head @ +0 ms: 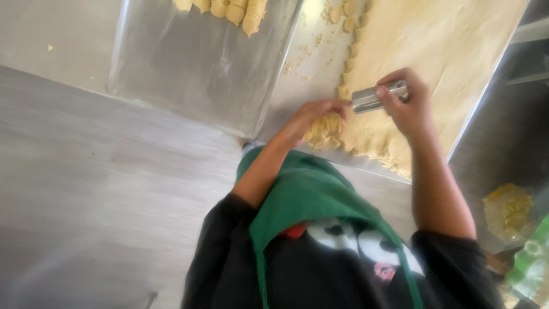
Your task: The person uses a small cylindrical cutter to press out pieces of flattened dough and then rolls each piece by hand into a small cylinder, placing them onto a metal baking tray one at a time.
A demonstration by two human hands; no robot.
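1. Grey floor near and left; steel worktable [297, 86] beyond, at a tilt.
2. Nearest: green apron [309, 194] over a black top.
3. Left hand [314, 117], fingers curled together over a crumbly lump of dough scraps [325, 130] at the sheet's near edge.
4. Right hand [407, 103], clamped on a small metal cylinder cutter [378, 96], held sideways just above the rolled dough sheet [434, 51].
5. Near and left edges of the sheet already scalloped by cuts; most of it uncut.
6. Farther left: metal tray [194, 63], mostly bare, one row of cut dough rounds [237, 8] at the far end.
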